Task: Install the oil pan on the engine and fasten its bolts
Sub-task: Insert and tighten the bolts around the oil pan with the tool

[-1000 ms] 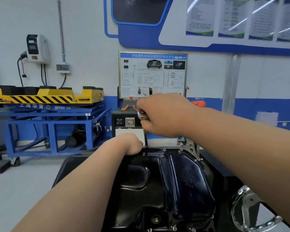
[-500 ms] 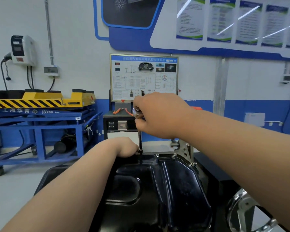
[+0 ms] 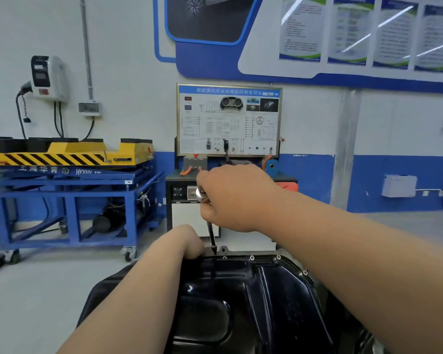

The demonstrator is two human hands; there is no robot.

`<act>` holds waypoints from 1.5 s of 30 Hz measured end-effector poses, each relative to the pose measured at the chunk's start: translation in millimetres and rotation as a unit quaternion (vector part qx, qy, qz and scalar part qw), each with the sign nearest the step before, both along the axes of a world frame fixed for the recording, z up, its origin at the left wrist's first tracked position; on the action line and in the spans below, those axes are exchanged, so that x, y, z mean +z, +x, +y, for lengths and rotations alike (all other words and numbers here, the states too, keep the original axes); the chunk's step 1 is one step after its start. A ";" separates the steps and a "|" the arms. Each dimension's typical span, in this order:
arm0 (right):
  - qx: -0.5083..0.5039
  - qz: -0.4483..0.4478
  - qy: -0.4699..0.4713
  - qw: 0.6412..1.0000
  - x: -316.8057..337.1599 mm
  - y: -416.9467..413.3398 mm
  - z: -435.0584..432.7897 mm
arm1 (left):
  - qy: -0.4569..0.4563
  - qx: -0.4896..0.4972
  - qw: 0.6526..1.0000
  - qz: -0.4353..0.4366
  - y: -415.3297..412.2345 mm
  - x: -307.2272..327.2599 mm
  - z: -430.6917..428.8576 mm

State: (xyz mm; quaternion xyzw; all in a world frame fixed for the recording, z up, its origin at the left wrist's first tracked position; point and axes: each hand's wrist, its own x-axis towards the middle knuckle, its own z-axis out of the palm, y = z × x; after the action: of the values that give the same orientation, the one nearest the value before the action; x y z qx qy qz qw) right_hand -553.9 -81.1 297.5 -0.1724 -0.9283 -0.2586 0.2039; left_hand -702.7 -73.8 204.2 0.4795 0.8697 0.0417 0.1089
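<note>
**A:** Head camera: where is the oil pan?

**B:** Low in the middle. The black, glossy oil pan (image 3: 241,302) lies bottom-up, and both forearms reach over it. What carries it is hidden beneath it.

**A:** Any bolts showing?

**B:** Three bolts (image 3: 252,257) with small bright heads sit spaced apart in the flange along the far and right edge. I can't tell whether they are fully down.

**A:** The right hand?

**B:** The right hand (image 3: 235,198) is above the pan's far edge, its grip closed round the top of a driver (image 3: 211,236). A chrome knob pokes out beside the fingers. The dark shaft runs down, slightly tilted, and its tip meets the flange at the far rim, left of the nearest bolt.

**A:** And the left?

**B:** The left hand (image 3: 189,242) rests on the far rim just beside the driver's tip, with the back of the hand toward the camera and the fingers curled over the edge. The fingertips are hidden, so I cannot tell whether that grip holds anything.

**A:** What's behind?

**B:** A training board (image 3: 228,118) with a wiring diagram stands on a cabinet against the wall, straight behind the hands. To the left is a blue lift cart (image 3: 69,200) with a yellow, black-striped top. Above it hangs a wall charger (image 3: 49,77) with a coiled cable. Posters (image 3: 343,34) hang high on the right.
</note>
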 end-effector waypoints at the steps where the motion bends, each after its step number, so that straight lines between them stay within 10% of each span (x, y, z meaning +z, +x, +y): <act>1: -0.002 -0.004 -0.004 1.000 2.6 -0.6 2.7 | 0.010 0.000 1.000 -0.008 -2.6 -1.5 0.1; 16: -0.019 0.015 -0.048 0.999 3.3 15.9 29.3 | 0.064 -0.181 0.970 -0.151 -6.7 -14.7 7.3; 45: -0.023 0.053 -0.083 0.995 -15.0 29.4 29.7 | 0.073 -0.163 0.968 -0.175 -1.2 -12.3 4.5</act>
State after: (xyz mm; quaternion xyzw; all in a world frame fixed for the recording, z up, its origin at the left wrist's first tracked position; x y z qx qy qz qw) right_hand -524.5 -51.4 282.6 -0.2239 -0.9302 -0.1761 0.2316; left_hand -703.9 -69.3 191.8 0.6066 0.7421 0.1699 0.2291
